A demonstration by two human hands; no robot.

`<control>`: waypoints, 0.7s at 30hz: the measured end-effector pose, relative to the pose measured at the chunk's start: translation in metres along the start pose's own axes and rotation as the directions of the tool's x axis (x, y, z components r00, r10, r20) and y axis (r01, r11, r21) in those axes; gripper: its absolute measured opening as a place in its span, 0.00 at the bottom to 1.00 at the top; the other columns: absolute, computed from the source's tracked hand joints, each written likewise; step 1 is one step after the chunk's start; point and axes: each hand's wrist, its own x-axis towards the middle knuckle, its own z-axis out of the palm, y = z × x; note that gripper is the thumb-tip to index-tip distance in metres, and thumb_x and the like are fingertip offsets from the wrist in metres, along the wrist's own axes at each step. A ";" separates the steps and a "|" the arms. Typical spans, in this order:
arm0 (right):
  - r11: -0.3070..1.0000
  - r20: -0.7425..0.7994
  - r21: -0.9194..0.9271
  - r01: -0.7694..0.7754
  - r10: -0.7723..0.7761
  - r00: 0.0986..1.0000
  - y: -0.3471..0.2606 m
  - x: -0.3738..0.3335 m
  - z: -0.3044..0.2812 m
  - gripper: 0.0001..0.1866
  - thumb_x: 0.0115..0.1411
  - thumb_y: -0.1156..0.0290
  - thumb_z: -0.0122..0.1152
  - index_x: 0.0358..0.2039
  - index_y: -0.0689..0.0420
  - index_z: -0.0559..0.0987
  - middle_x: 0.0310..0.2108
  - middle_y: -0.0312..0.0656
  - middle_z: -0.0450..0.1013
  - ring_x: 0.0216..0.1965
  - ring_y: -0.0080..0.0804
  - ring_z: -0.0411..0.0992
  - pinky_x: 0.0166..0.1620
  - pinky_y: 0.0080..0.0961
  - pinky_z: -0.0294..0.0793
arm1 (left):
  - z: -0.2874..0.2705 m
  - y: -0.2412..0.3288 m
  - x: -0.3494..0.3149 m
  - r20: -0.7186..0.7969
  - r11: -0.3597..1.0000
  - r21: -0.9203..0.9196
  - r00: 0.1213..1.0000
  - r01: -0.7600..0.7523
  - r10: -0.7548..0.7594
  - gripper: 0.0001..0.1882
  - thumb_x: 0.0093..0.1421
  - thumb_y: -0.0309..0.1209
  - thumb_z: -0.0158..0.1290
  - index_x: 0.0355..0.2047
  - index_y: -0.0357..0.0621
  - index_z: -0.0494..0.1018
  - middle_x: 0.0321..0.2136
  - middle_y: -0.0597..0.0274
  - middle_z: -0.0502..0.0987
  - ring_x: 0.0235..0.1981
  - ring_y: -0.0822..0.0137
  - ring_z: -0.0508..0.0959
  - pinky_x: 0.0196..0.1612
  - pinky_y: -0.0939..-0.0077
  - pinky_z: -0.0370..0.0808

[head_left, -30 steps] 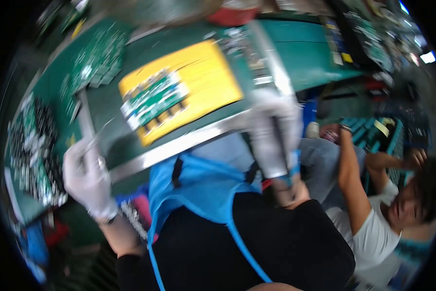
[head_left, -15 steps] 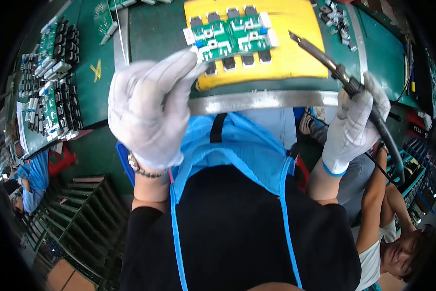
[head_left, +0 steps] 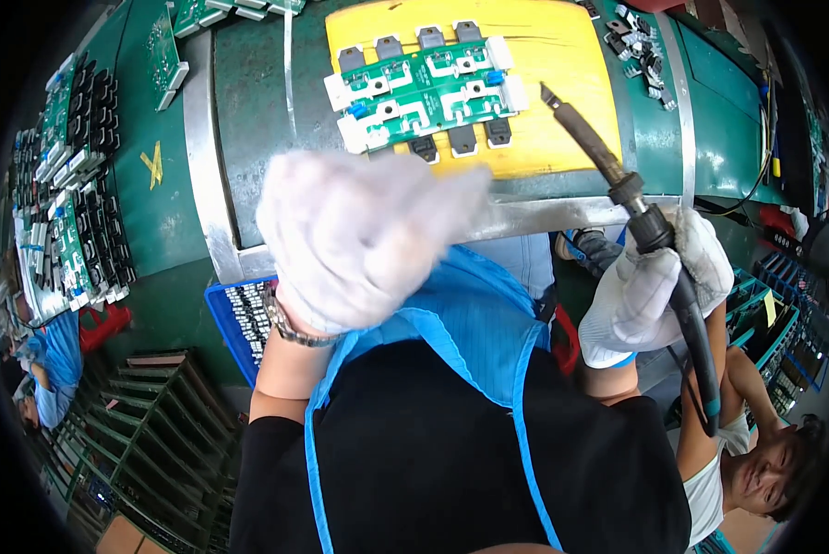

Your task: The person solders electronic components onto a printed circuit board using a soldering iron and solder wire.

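A green circuit board (head_left: pixel 424 92) with white end blocks lies on a yellow pad (head_left: pixel 571 102), black flat components sticking out along its far and near sides. My left hand (head_left: pixel 364 240), in a white glove, hovers over the table's near edge, in front of the board and apart from it. Motion smears its fingers, so whether they hold anything is unclear. My gloved right hand (head_left: pixel 654 291) is closed around the handle of a soldering iron (head_left: pixel 588 138). The iron's tip points up and left, close to the board's right end.
Stacked boards (head_left: pixel 87 203) stand at the left of the green table, with another board (head_left: pixel 163 60) beyond. Loose small components (head_left: pixel 641 55) lie at the far right. Below my left wrist is a blue tray (head_left: pixel 222 328) of small parts. Another person (head_left: pixel 756 462) is at the lower right.
My left hand has left the board's near left corner, coming nearer and to the right. My right hand and the soldering iron sit slightly lower. The view has shifted a little.
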 end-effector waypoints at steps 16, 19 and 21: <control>0.958 0.340 -0.022 0.288 -0.263 0.903 0.034 0.025 0.050 0.15 0.66 0.84 0.52 0.53 0.60 0.69 0.44 0.49 0.77 0.45 0.35 0.80 0.51 0.29 0.77 | 0.010 0.002 0.005 0.310 0.975 0.001 0.927 -0.223 0.212 0.21 0.50 0.30 0.57 0.47 0.55 0.74 0.53 0.69 0.78 0.41 0.67 0.76 0.40 0.70 0.68; 0.961 0.339 0.015 0.278 -0.266 0.902 0.036 0.024 0.049 0.15 0.66 0.84 0.51 0.53 0.60 0.69 0.44 0.49 0.77 0.45 0.36 0.80 0.51 0.29 0.77 | 0.012 0.001 0.002 0.289 0.978 -0.011 0.935 -0.209 0.203 0.21 0.50 0.30 0.57 0.47 0.55 0.73 0.53 0.70 0.78 0.41 0.66 0.76 0.40 0.70 0.68; 0.962 0.354 0.017 0.272 -0.260 0.898 0.037 0.024 0.049 0.15 0.66 0.84 0.51 0.52 0.60 0.69 0.45 0.49 0.77 0.45 0.36 0.80 0.51 0.30 0.77 | 0.011 0.000 0.004 0.294 0.976 -0.012 0.933 -0.215 0.210 0.21 0.50 0.30 0.58 0.47 0.55 0.73 0.53 0.70 0.78 0.41 0.66 0.76 0.40 0.70 0.68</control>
